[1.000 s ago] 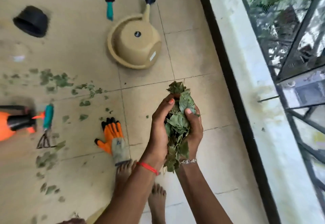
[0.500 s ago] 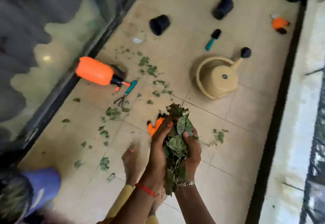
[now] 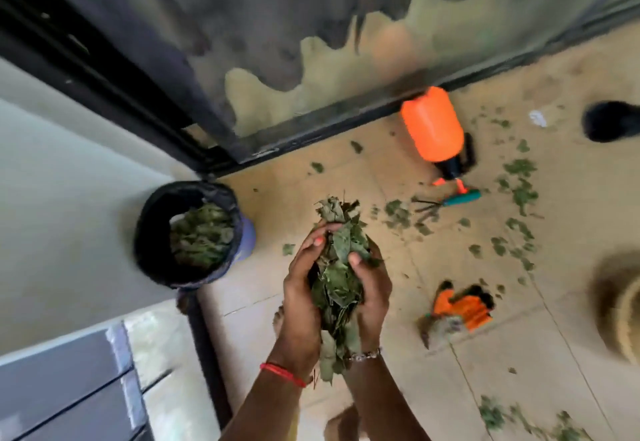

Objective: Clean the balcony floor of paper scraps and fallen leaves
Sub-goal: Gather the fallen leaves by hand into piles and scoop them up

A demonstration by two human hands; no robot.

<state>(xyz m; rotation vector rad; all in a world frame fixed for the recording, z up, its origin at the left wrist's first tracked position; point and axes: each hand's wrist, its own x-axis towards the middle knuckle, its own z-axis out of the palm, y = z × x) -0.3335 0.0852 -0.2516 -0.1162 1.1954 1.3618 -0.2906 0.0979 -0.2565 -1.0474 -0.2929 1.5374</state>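
A thick bundle of green leaves point(image 3: 337, 269) is clasped between my two hands at the centre of the view. My left hand point(image 3: 300, 297) curls round its left side and my right hand point(image 3: 373, 297) curls round its right side. To the left, apart from my hands, stands a bin with a black liner point(image 3: 152, 233), part full of leaves, in the corner by the wall. Several loose leaves point(image 3: 516, 191) lie scattered on the beige tiled floor to the right. A small white paper scrap point(image 3: 538, 118) lies far right near the glass door.
An orange spray bottle point(image 3: 433, 129) lies by the glass door track. A teal-handled hand rake point(image 3: 450, 200) lies beside it. Orange work gloves point(image 3: 460, 309) lie right of my hands. A black pot point(image 3: 611, 121) and a tan watering can point(image 3: 620, 305) sit at the right edge.
My view has swung left from the railing side to the glass door corner, bringing the lined bin into sight. Both hands keep their hold on the leaf bundle.
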